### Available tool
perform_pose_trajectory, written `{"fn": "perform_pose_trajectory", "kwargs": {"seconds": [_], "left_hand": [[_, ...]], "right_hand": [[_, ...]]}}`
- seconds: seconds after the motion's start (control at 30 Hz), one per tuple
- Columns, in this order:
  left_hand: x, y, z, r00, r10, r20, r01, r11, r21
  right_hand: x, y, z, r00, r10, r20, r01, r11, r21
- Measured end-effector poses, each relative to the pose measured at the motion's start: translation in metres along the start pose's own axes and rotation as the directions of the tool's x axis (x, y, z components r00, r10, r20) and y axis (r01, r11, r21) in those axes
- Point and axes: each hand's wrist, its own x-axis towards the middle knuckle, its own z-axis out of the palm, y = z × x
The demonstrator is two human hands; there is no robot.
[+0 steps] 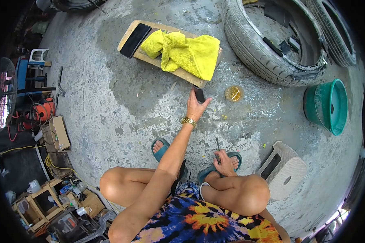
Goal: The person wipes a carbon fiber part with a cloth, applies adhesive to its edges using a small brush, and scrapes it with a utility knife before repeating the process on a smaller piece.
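Note:
My left hand (195,108), with a gold watch on the wrist, reaches forward and grips a small dark rectangular block (199,94) at the near corner of a low wooden board (176,73). On that board lie a crumpled yellow cloth (190,52) and a black smartphone (136,40). Down by my right foot, my right hand (225,164) is closed around a thin dark tool (217,144) whose narrow end points forward; its kind is too small to make out. A clear cup of amber liquid (234,93) stands on the floor right of the block.
A large cut tyre (255,52) lies at the upper right, with another tyre (332,34) beyond it. A green bucket (312,106) and a tipped pale plastic stool (286,172) are on the right. Boxes (60,133), a fan (2,93) and wooden racks (40,202) line the left.

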Motion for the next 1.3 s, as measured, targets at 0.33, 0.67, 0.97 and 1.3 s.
{"fn": "perform_pose_trajectory", "kwargs": {"seconds": [0.33,0.67,0.97,1.3], "left_hand": [[-0.009,0.014,0.002,0.992,-0.122,0.035,0.124,0.991,-0.047],[-0.017,0.041,0.015,0.993,-0.042,-0.108,0.052,0.995,0.09],[-0.012,0.047,0.032,0.982,-0.119,-0.148,0.123,0.992,0.019],[-0.009,0.045,0.033,0.985,-0.109,-0.137,0.104,0.994,-0.039]], "right_hand": [[0.0,0.002,0.0,1.0,0.002,0.006,-0.002,1.0,0.011],[0.0,0.0,0.0,1.0,0.001,0.011,-0.001,1.0,0.021],[0.0,0.0,-0.001,1.0,-0.012,-0.004,0.012,1.0,0.014],[0.0,0.001,-0.001,1.0,-0.017,-0.01,0.017,1.0,0.022]]}}
